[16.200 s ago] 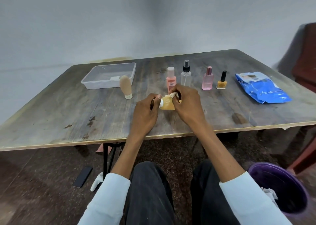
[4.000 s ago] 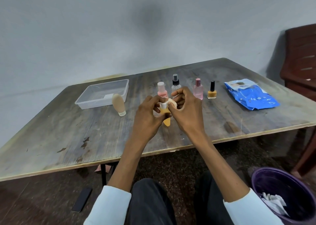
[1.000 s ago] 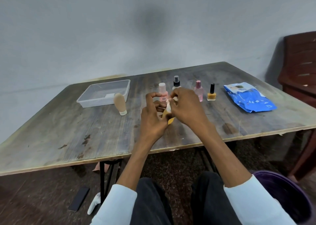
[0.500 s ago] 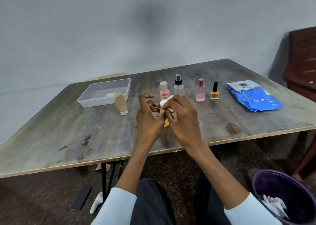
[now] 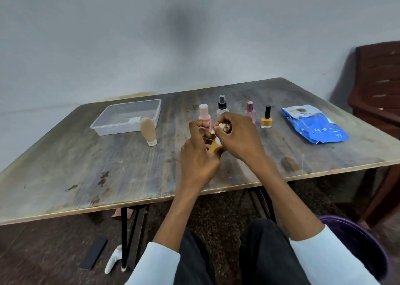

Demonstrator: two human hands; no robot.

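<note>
Worn grey wooden table [image 5: 86,176], scuffed and stained, set against a pale grey wall. Brown chair [image 5: 381,90] at the right; purple bin [image 5: 363,241] and a dark phone [image 5: 93,253] on the speckled floor.

On the far half of the table, left to right: clear tray [image 5: 129,116], beige tube [image 5: 148,131] standing on its cap, pink bottle [image 5: 204,117], spray bottle [image 5: 222,107], perfume bottle [image 5: 250,111], nail polish [image 5: 266,120], blue packet [image 5: 313,124].

Small orange tube [image 5: 213,147] is held above the table's middle, between both hands and in front of the bottle row. Left hand [image 5: 199,157] grips it from below, fingers curled round it. Right hand [image 5: 238,137] is curled over its top, pinching a pale scrap [image 5: 221,126] (too small to tell what) at the tube's upper end.
</note>
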